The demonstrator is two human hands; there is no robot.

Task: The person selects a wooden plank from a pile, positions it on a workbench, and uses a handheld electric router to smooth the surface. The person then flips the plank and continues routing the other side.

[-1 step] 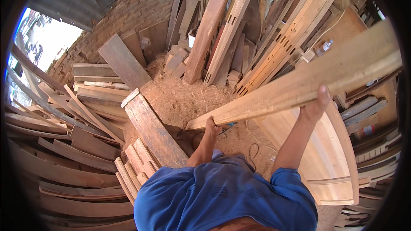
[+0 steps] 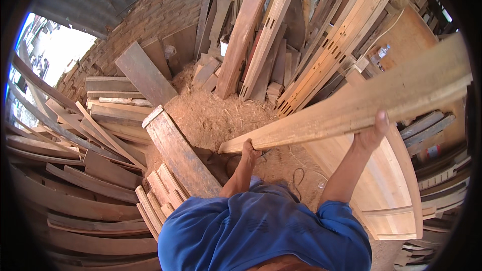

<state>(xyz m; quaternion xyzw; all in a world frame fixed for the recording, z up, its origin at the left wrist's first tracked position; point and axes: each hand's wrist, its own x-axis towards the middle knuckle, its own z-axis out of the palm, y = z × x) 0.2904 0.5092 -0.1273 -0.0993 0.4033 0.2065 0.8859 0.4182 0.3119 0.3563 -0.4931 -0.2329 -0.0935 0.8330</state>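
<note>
A long, pale wooden board [image 2: 336, 103] slants across the space in front of me, its near end low at the middle and its far end rising off to the right. At that low end my left hand [image 2: 250, 151] grips the board's lower edge. Further along, my right hand [image 2: 372, 133] holds the lower edge from below, thumb against the near face. Most fingers of both hands are hidden behind the wood. Under the board on the right leans a large, pale wooden panel [image 2: 386, 190]. A worn, paint-marked plank [image 2: 183, 158] lies left of my left hand.
Sawdust [image 2: 216, 113] covers the ground ahead. Boards with slots [image 2: 331, 45] and other timber lean at the back. Several stacked planks [image 2: 95, 203] fill the left side, by a brick wall [image 2: 135, 17]. A cable [image 2: 298, 176] lies near my feet.
The board's right end has dipped slightly, and my right hand has come down with it. My left hand stays almost in place on the low end.
</note>
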